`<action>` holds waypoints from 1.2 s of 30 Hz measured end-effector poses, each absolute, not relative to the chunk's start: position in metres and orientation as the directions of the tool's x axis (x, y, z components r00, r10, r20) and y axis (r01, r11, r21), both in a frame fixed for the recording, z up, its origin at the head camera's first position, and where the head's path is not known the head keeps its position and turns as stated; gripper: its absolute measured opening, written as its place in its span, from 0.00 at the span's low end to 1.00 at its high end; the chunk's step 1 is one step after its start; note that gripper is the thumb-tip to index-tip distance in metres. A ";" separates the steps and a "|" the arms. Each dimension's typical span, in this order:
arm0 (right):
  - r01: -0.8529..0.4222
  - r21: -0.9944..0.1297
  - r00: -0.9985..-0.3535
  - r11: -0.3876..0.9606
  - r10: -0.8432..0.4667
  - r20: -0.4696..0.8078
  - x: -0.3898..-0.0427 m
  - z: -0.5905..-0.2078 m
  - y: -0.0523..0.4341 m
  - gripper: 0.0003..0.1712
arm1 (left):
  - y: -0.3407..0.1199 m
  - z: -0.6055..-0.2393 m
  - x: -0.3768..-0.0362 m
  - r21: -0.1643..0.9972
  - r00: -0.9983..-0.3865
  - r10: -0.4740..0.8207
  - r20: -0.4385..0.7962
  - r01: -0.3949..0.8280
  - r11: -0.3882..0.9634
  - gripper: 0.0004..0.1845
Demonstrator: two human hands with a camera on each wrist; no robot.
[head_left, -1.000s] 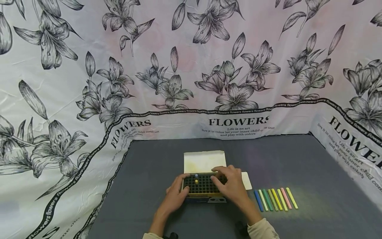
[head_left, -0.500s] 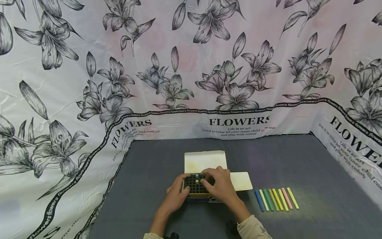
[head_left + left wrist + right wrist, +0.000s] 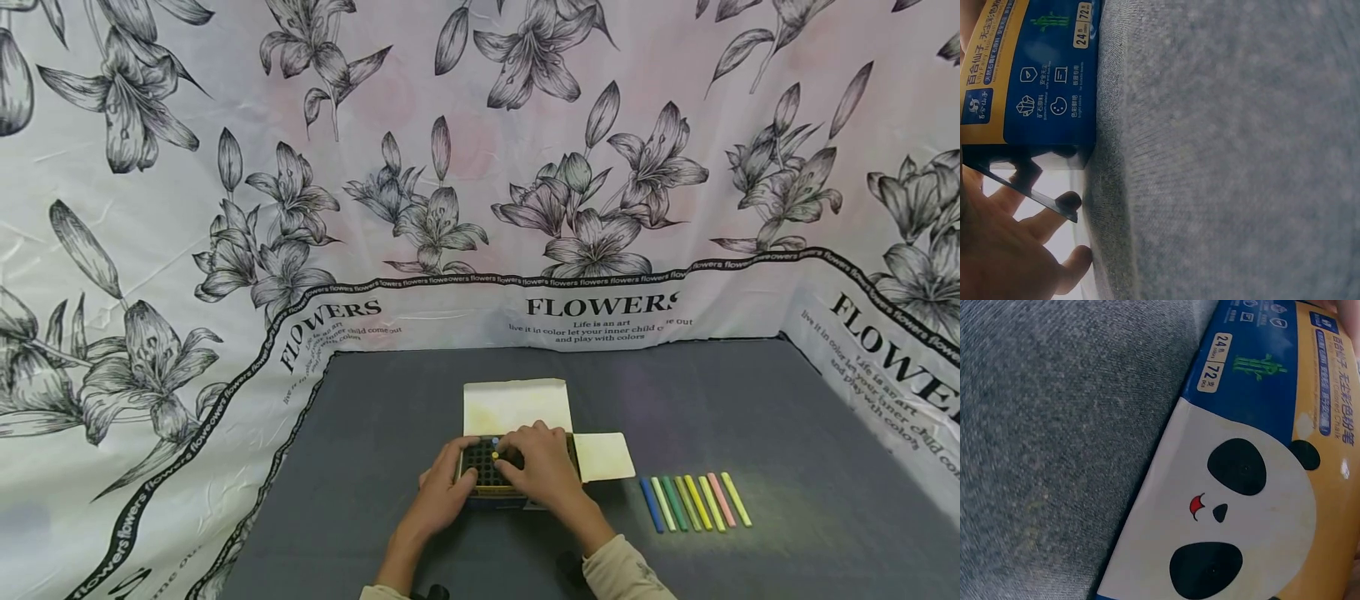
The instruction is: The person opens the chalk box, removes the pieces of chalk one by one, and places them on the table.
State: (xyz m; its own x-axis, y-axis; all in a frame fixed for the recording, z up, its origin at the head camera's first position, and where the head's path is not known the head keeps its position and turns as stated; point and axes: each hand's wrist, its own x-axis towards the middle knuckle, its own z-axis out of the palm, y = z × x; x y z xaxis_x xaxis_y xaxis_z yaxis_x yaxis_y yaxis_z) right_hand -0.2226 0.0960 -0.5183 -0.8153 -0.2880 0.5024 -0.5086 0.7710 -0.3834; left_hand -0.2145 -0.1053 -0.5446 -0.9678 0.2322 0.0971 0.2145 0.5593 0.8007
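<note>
Since the frame one second back, my right hand (image 3: 543, 471) has slid leftward across the chalk box (image 3: 487, 477), uncovering the box's side flap (image 3: 603, 456), which now shows in full to the right of the box. Left hand (image 3: 444, 486) unchanged in position.

Chalk box: sits on the grey tabletop (image 3: 750, 417), near its middle, open at the top. Black grid insert visible, with one blue and one yellow chalk end (image 3: 494, 455) standing in the cells toward the back of the box. Rear flap (image 3: 516, 404) lies flat on the tabletop directly behind the box.

Left hand: grips the left side of the box, fingers curled round its edge, thumb on the near-left corner. In the left wrist view the blue and yellow printed wall of the box (image 3: 1029, 75) sits against the grey cloth, with my fingers (image 3: 1054, 215) below it.

Right hand: rests over the right part of the grid, fingers (image 3: 517, 443) bent down onto the cells just beside the two chalk ends. I cannot tell whether they pinch a chalk or only touch the grid. The right wrist view shows only the box's panda-face panel (image 3: 1235, 512) and the cloth.

Right of the box, well apart from it: a row of loose chalk sticks (image 3: 693, 500) lying side by side on the tabletop, blue at the end nearest the box, then greens, yellows and a pink.

Behind the box and to both sides: flower-printed backdrop (image 3: 480, 167).
</note>
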 end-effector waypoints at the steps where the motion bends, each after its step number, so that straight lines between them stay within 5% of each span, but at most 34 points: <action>1: -0.501 -0.373 -0.817 0.781 -0.285 0.501 -0.223 -0.518 0.095 0.10 | -0.105 -0.545 -0.214 0.801 -0.968 0.231 0.098 0.214 0.559 0.23; 17: -0.430 -0.397 -0.851 0.811 -0.217 0.478 -0.221 -0.518 0.087 0.07 | -0.106 -0.545 -0.215 0.809 -0.972 0.221 0.075 0.189 0.557 0.24; 36: -0.573 -0.553 -0.775 0.605 -0.180 0.605 -0.221 -0.516 0.090 0.10 | -0.107 -0.544 -0.214 0.803 -0.968 0.237 0.085 0.208 0.558 0.23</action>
State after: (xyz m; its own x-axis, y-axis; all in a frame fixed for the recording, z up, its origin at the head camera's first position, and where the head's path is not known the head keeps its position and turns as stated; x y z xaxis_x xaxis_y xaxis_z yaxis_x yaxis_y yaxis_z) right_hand -0.2206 0.0902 -0.5156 -0.7753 -0.1805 0.6053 -0.5727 0.6051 -0.5531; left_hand -0.2145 -0.1067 -0.5443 -0.9677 0.2374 0.0852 0.2076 0.5580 0.8034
